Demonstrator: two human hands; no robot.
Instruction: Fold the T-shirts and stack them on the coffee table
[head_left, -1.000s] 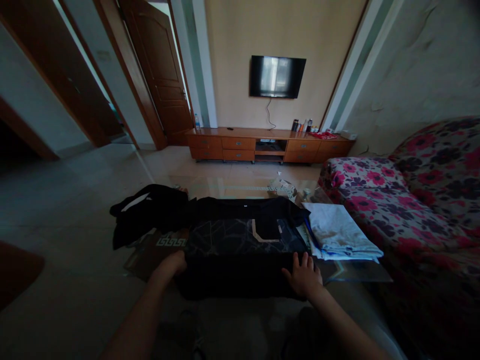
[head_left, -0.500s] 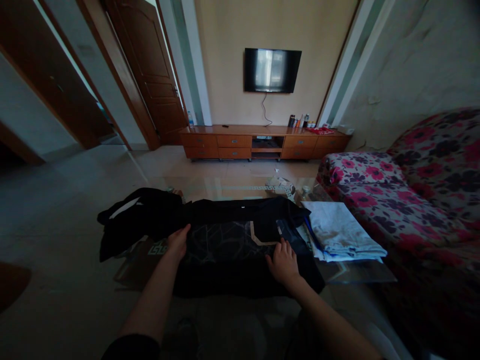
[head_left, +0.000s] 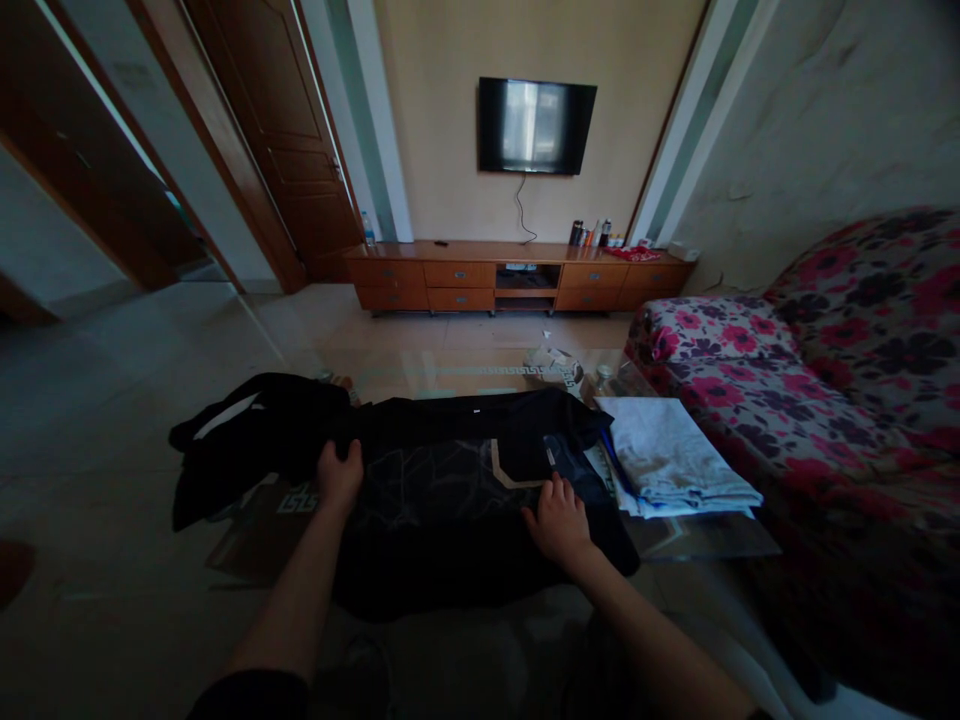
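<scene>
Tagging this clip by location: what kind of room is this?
Most likely a home living room: a wall-mounted television, a long low wooden cabinet beneath it, and a flower-patterned sofa.

Black garment (head_left: 450,480) with grey-patterned panel and pale angular trim, spread flat across the glass table (head_left: 720,538).

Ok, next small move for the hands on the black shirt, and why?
Probably slide the right hand out to the shirt's right edge: it sits inboard, on the front near the light trim, while the left hand is already at the left edge.
</scene>
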